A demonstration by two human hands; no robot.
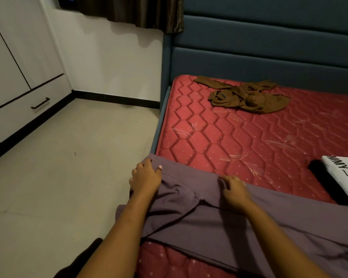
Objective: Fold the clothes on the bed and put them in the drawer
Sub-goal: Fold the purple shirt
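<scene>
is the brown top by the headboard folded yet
Not folded. The brown top lies crumpled in a loose heap on the red mattress.

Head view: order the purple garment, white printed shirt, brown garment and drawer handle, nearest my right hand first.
1. Purple garment, gripped by the right hand.
2. White printed shirt, far right.
3. Brown garment, near the headboard.
4. Drawer handle, far left.

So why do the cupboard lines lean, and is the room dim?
Head view: the wide-angle lens tilts the cupboard and headboard lines; the light is dim and warm, darker at the edges; the purple garment, left hand and right hand look fairly sharp.
</scene>
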